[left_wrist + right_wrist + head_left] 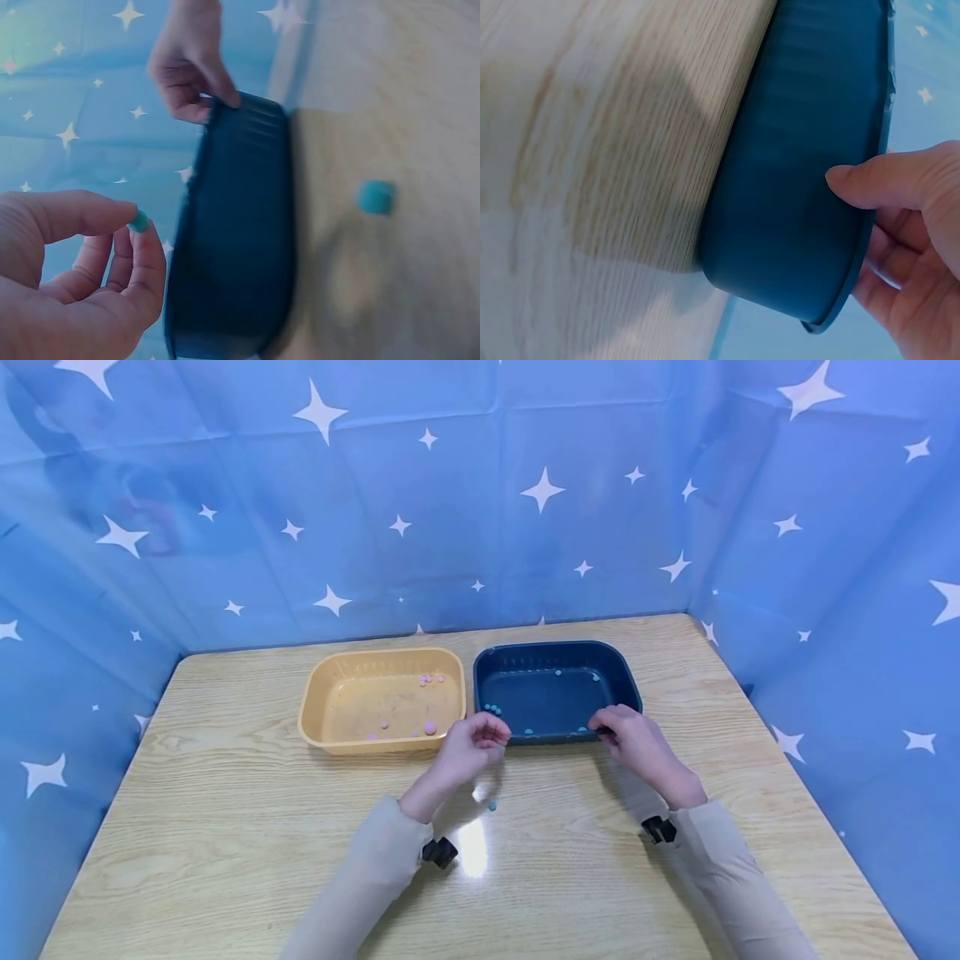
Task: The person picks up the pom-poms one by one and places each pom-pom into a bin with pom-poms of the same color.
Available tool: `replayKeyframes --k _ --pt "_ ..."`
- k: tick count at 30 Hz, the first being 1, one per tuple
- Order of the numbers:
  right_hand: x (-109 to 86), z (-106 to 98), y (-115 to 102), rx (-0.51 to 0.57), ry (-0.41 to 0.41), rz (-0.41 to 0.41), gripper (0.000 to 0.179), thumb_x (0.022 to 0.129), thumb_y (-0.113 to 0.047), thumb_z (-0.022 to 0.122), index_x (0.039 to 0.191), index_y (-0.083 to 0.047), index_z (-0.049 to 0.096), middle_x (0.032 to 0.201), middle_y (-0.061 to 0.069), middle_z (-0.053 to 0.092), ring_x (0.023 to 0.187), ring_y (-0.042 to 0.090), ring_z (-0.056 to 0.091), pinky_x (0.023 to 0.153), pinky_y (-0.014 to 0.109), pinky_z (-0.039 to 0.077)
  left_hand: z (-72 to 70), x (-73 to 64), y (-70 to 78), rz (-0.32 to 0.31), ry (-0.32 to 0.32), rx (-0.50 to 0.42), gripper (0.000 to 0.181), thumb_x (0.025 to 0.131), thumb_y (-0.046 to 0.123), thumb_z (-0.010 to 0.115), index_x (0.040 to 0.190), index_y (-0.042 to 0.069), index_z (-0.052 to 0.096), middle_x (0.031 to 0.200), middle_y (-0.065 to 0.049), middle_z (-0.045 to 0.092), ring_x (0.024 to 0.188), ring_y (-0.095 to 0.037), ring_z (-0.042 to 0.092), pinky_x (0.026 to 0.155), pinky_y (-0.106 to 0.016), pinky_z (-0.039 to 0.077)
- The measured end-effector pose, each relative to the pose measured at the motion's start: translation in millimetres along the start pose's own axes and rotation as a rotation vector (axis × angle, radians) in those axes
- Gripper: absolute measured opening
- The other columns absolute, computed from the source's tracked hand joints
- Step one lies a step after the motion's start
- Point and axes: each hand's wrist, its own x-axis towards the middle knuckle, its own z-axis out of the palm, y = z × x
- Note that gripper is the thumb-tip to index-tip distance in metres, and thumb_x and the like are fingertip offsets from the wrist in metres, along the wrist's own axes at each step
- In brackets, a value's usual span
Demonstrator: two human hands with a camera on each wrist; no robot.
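Between thumb and fingertip, my left hand pinches a small teal ball, close to the front left corner of the dark blue tray. My right hand grips that tray's rim near its front right corner, thumb on the outer wall and fingers inside, as the right wrist view shows. Several small teal balls lie in the dark tray. One more teal ball rests on the table in front of it, below my left hand.
Left of the dark tray stands a yellow tray holding several pink balls, one larger than the others. Both are towards the back of the wooden table. A blue curtain with white stars hangs behind and along the sides.
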Motion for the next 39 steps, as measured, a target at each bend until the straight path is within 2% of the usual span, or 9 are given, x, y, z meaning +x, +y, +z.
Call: replayKeyframes --k 5,11,17,24,29,37,39 --pt "-0.7 1.7 1.8 0.017 -0.004 0.014 0.026 0.07 0.017 0.066 0.083 -0.004 0.065 0.083 0.007 0.065 0.077 0.022 0.058 0.061 0.037 0.05 2.1 12.2 12.4 0.023 0.023 -0.117 0.02 0.077 -0.018 0.057 0.096 -0.01 0.058 0.093 -0.018 0.061 0.082 -0.017 0.058 0.077 -0.022 0.05" --pt "-1.1 3.7 3.1 0.04 0.0 0.023 0.026 0.069 0.018 0.066 0.083 -0.004 0.064 0.084 0.008 0.066 0.078 0.023 0.059 0.063 0.039 0.051 4.6 27.5 18.6 0.017 0.071 -0.261 0.02 0.08 -0.017 0.057 0.099 -0.008 0.057 0.096 -0.015 0.062 0.084 -0.012 0.059 0.079 -0.022 0.051" --pt "-1.7 5.2 4.6 0.051 0.015 0.02 0.027 0.069 0.019 0.065 0.083 -0.003 0.064 0.083 0.007 0.066 0.077 0.023 0.06 0.063 0.039 0.051 5.2 40.8 19.2 0.039 0.081 -0.343 0.019 0.082 -0.015 0.058 0.098 -0.005 0.058 0.103 -0.023 0.06 0.087 -0.012 0.059 0.08 -0.023 0.051" --pt "-1.7 4.8 4.3 0.063 0.012 0.018 0.027 0.068 0.02 0.065 0.083 -0.003 0.065 0.083 0.008 0.066 0.078 0.023 0.06 0.064 0.039 0.051 8.9 54.1 19.0 0.048 0.065 -0.372 0.018 0.084 -0.013 0.058 0.099 -0.003 0.058 0.108 -0.028 0.056 0.089 -0.012 0.059 0.084 -0.023 0.05" --pt "-1.5 3.6 3.3 0.074 0.002 0.024 0.025 0.069 0.019 0.065 0.084 -0.002 0.065 0.084 0.008 0.066 0.079 0.024 0.06 0.065 0.04 0.052 11.9 62.4 16.5 0.044 0.067 -0.352 0.019 0.084 -0.013 0.058 0.101 -0.004 0.058 0.107 -0.025 0.058 0.089 -0.013 0.059 0.086 -0.025 0.05" --pt "-1.2 3.0 3.3 0.074 -0.018 0.045 0.025 0.07 0.018 0.067 0.084 -0.002 0.064 0.085 0.008 0.066 0.081 0.024 0.06 0.067 0.04 0.052 15.8 74.1 15.5 0.046 0.096 -0.358 0.019 0.082 -0.015 0.059 0.098 -0.003 0.059 0.107 -0.027 0.059 0.086 -0.011 0.06 0.084 -0.026 0.051" --pt "-1.3 3.0 3.6 0.072 -0.023 0.049 0.025 0.07 0.018 0.067 0.084 -0.002 0.065 0.085 0.009 0.066 0.081 0.025 0.06 0.067 0.04 0.052 16.8 77.8 16.2 0.051 0.101 -0.352 0.02 0.082 -0.015 0.059 0.098 -0.004 0.059 0.104 -0.023 0.061 0.086 -0.011 0.06 0.085 -0.027 0.051"
